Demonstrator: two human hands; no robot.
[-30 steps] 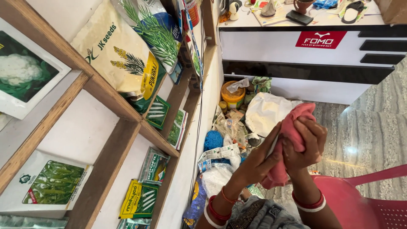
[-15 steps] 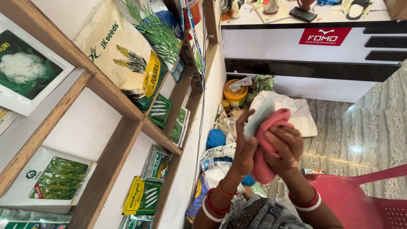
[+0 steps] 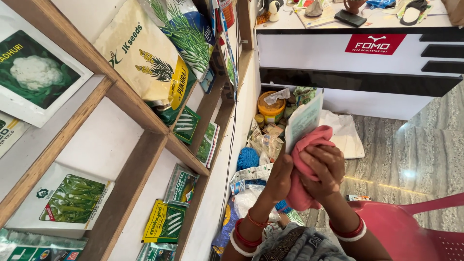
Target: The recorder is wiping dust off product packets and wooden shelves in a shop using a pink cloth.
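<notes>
In the head view, the left hand (image 3: 280,176) pinches the lower edge of a pale green seed packet (image 3: 303,122) and holds it up in front of the body, while the right hand (image 3: 325,169) is bunched tight around a pink cloth (image 3: 309,145) pressed against the packet's lower face; the two hands sit close together, touching through the cloth. Wiping such a thin, floppy packet well seems to call for a firm pinch by the left fingers at the edge and a flat, even stroke of the cloth along the face rather than across the grip, so the packet does not crease or slip free; whether the cloth covers the back as well cannot be told. To the left, the wooden shelves (image 3: 145,125) carry leaning packets: a cauliflower packet (image 3: 36,77) on an upper board, a large cream grain sack (image 3: 145,58) beside it, a green chilli packet (image 3: 63,200) lower down, and a yellow-and-green packet (image 3: 165,221) near the lower edge of a shelf. On the floor below the hands lie a yellow tub (image 3: 270,107), a blue ball of twine (image 3: 247,158) and loose bags, close enough to crowd the feet. A white counter (image 3: 357,48) stands beyond, and a pink plastic chair (image 3: 406,227) sits just beside the right forearm, narrowing the elbow room.
</notes>
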